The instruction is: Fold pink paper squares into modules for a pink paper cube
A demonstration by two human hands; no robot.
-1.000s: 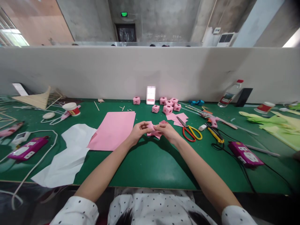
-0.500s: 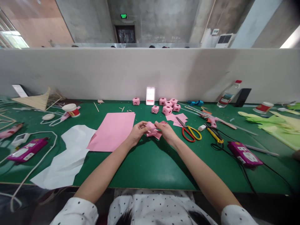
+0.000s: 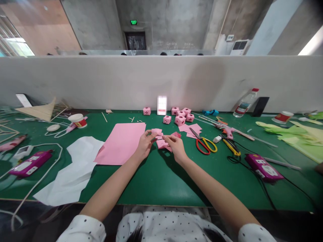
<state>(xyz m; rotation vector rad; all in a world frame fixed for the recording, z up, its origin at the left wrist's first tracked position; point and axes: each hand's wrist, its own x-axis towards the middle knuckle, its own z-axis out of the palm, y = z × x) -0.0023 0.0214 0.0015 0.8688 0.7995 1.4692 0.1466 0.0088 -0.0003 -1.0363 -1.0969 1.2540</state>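
Observation:
My left hand (image 3: 145, 144) pinches a small folded piece of pink paper (image 3: 157, 131) between thumb and fingers, above the table. At its right edge, the closed thumb and fingers of my right hand (image 3: 176, 147) grip the paper too, though the fingertips partly hide the contact. Just below both hands lie more folded pink paper pieces (image 3: 163, 144), and a few stick out behind my right fingers. Left of my left hand is a large pink paper sheet (image 3: 121, 143). Scissors (image 3: 205, 143) with red and yellow handles rest to the right, beside small pink paper squares (image 3: 190, 129).
Several pink paper cubes (image 3: 180, 120) stand near the partition (image 3: 113, 84), by a propped phone (image 3: 162, 105). White crumpled paper (image 3: 73, 174) lies left. To the right are a pink glue gun (image 3: 228, 131), a yellow cutter (image 3: 231, 147), a purple power box (image 3: 263, 167) and a bottle (image 3: 246, 103).
My hands have drawn slightly apart, and the folded pink paper now shows more openly between them. My right fingertips have moved a little left and down. The view has tilted up slightly.

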